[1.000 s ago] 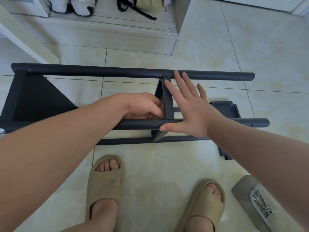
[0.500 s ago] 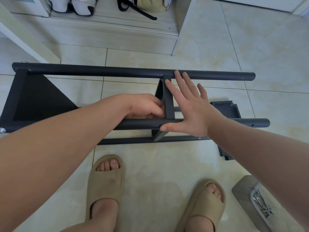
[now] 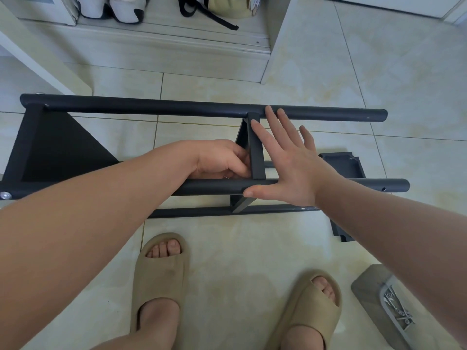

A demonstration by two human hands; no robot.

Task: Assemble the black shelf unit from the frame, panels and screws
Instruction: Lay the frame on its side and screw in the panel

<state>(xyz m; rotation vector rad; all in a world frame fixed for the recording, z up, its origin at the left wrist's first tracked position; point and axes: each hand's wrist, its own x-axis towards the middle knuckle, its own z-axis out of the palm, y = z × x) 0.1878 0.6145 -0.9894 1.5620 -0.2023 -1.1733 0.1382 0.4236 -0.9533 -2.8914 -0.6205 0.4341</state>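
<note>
The black shelf frame lies on its side on the tiled floor, with a far tube (image 3: 177, 109) and a near tube (image 3: 217, 186) running left to right. A black panel (image 3: 256, 147) stands on edge between them. My right hand (image 3: 290, 162) presses flat against the panel's right face, fingers straight, thumb on the near tube. On the panel's left side, my left hand (image 3: 222, 159) has its fingers curled together against the panel; what they pinch is hidden. Another panel (image 3: 50, 147) sits fixed at the frame's left end. A loose black panel (image 3: 346, 165) lies behind my right wrist.
A grey tray (image 3: 369, 289) with several screws sits on the floor at the lower right. My feet in beige slippers (image 3: 161, 274) stand just in front of the frame. A white step with shoes (image 3: 118, 8) and a bag is at the top.
</note>
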